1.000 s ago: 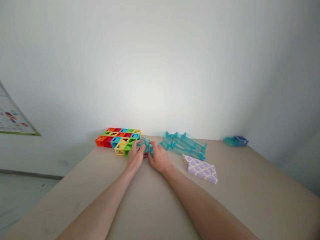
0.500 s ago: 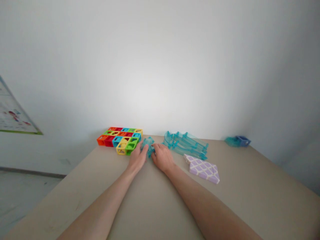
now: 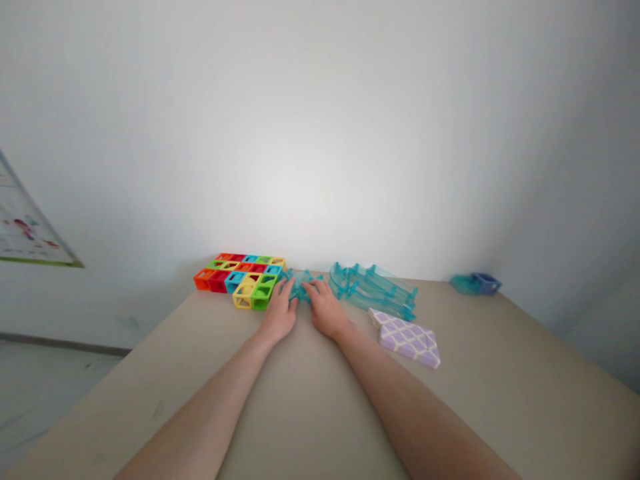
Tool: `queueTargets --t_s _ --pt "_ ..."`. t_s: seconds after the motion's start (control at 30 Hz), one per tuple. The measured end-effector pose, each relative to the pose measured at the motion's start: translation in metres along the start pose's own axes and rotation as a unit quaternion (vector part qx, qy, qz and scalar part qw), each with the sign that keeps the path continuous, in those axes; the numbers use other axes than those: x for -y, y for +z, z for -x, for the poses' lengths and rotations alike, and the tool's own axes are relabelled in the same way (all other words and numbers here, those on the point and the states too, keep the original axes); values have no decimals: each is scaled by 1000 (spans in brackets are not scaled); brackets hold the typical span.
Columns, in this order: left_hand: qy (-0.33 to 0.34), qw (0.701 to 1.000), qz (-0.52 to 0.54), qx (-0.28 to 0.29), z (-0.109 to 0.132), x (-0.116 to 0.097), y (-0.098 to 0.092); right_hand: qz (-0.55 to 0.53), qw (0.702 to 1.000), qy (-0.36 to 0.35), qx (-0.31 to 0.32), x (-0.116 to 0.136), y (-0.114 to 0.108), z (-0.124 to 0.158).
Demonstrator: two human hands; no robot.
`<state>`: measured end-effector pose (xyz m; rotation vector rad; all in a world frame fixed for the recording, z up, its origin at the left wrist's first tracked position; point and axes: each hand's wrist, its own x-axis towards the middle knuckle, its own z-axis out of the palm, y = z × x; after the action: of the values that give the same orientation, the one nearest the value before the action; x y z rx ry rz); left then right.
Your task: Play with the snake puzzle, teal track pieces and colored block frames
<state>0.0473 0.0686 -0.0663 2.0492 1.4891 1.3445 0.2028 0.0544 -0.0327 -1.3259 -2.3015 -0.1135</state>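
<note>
Between my two hands lies a low cluster of small translucent teal plastic pieces (image 3: 301,279), flat on the table and partly covered by fingers. My left hand (image 3: 280,311) rests at its left side, fingers apart and stretched forward onto the pieces. From the right, my right hand (image 3: 325,308) reaches over the near edge with its fingers spread, touching the pieces too. Neither hand is closed around anything. Just left of my left hand sits a block of colourful open-sided cubes (image 3: 243,273). Long translucent teal track pieces (image 3: 383,291) lie right of my right hand.
A lilac item with a white lattice pattern (image 3: 409,339) lies near my right forearm. A blue cube (image 3: 485,283) and a teal translucent piece (image 3: 464,285) sit at the far right. The wall (image 3: 320,133) borders the table's back edge; a poster (image 3: 30,227) hangs left.
The teal pieces, bunched in a small heap between my hands before, now lie flatter and wider. Both hands have loosened, and their fingers are more stretched out.
</note>
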Motion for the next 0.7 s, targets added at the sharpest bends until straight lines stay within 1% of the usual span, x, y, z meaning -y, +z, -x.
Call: queueTargets --t_s 0.1,0.13,0.2,0.27,0.33,0.4,0.53,0.7 --pt "8 1000 4 -6 -1 4 1 24 997 47 -51 -1 -11 4" --pt "8 1000 5 -6 -1 5 1 37 994 78 -74 -3 -15 7" --pt "4 1000 7 -1 -2 7 1 80 977 163 -112 -8 -20 13" --pt "-3 1000 7 7 -2 7 0 136 951 248 -122 -15 -21 17" --pt "-12 1000 5 14 -3 7 0 179 933 293 -110 -21 -21 19" --pt "-17 1000 9 20 -3 8 0 194 929 298 -104 -25 -20 19" --pt "-12 999 27 22 -1 9 2 197 927 292 -130 -25 -21 17" --pt "-12 999 31 16 -1 9 2 199 926 282 -149 -26 -29 14"
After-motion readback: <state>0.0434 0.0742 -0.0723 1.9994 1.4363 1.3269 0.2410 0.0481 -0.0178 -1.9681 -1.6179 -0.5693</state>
